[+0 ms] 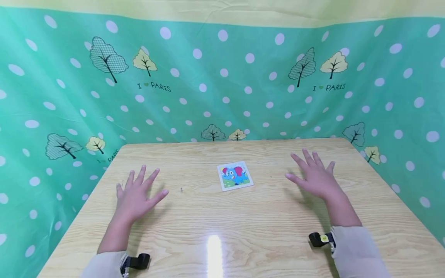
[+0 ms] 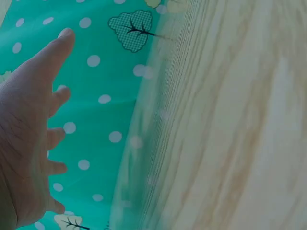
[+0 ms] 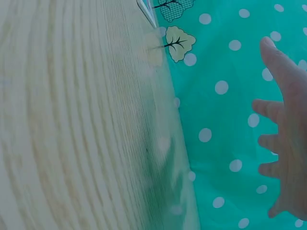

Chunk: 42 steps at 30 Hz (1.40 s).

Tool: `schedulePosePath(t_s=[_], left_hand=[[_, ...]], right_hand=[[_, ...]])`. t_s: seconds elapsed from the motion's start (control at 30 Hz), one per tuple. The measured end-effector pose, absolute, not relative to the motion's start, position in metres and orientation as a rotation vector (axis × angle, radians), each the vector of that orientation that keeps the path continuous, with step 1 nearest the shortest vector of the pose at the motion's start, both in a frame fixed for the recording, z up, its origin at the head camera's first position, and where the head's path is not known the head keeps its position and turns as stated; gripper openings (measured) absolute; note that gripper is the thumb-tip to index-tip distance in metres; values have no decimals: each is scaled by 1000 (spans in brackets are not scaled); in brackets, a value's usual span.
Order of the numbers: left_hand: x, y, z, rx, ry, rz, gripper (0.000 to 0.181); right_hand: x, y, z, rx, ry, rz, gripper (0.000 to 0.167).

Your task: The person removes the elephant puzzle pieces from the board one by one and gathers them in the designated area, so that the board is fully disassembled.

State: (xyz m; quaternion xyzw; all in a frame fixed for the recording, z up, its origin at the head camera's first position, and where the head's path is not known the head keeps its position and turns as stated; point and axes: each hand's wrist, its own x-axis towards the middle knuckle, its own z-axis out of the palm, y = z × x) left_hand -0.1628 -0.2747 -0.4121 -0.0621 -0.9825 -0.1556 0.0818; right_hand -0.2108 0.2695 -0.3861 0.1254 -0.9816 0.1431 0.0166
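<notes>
The fingers [image 1: 140,177] of the left hand [image 1: 133,200] are straight and spread wide, the thumb stretched out toward the middle, with nothing held; those of the right hand [image 1: 317,178] are spread just as wide and likewise hold nothing. Both hands appear palm down over the wood-grained counter [image 1: 264,216], their shadows falling on it nearby. Between them, apart from both and nearer the right thumb than the left, a square picture tile [image 1: 235,176] lies flat, slightly turned, toward the far edge; it shows a blue elephant with pink ears on green ground inside a white border, and a corner of it peeks in at the top of the right wrist view. A small dark speck [image 1: 181,189] sits just beyond the left thumb. Farther back along the arms, a black wrist camera [image 1: 139,261] is strapped at the left sleeve [image 1: 104,265], and another black camera [image 1: 317,239] with a yellow sticker at the right sleeve [image 1: 358,251]. A bright streak of light [image 1: 214,255] gleams on the near counter. Around the sides and back hangs a green cloth [image 1: 243,81] with white dots, printed trees and "PARIS" lettering, topped by a pale yellow band.
</notes>
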Motion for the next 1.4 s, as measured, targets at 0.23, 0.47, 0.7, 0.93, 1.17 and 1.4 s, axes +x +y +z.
schedulePosePath(t_s=[0.23, 0.47, 0.7, 0.93, 1.17, 1.4], left_hand=[[-166, -267, -415, -200, -2917, -585, 84], [-170, -259, -416, -216, -2901, -740, 82], [-176, -250, -417, -240, -2862, -848, 81], [-178, -240, -418, -265, -2839, -887, 79], [-182, -230, -421, -285, -2816, -983, 78], [-188, -215, -423, -313, -2818, -1055, 82]], right_hand=[[-214, 265, -387, 444, -3034, 549, 84], [-218, 261, -388, 508, -3008, 702, 80], [-221, 256, -388, 596, -2944, 989, 73], [-227, 248, -388, 663, -2914, 1116, 80], [-233, 239, -385, 683, -2910, 1103, 101], [-236, 232, -384, 660, -2881, 1112, 93]])
